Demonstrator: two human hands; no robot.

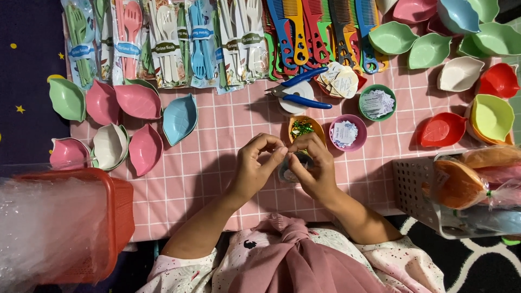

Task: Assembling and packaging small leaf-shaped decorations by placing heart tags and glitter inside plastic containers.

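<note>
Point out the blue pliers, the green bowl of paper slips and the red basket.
Blue pliers [299,99]: head view, on the lower handle.
Green bowl [362,93]: head view, on its left rim.
Red basket [124,209]: head view, on its right wall.

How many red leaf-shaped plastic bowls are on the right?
2: one red leaf-shaped plastic bowl on the pink checked cloth beside the yellow-green bowl, another near the right edge. Stacked bowls may hide more.

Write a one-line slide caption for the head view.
Two hands, left hand and right hand, pinch a small item above a pink checked cloth ringed by leaf-shaped bowls.
</note>
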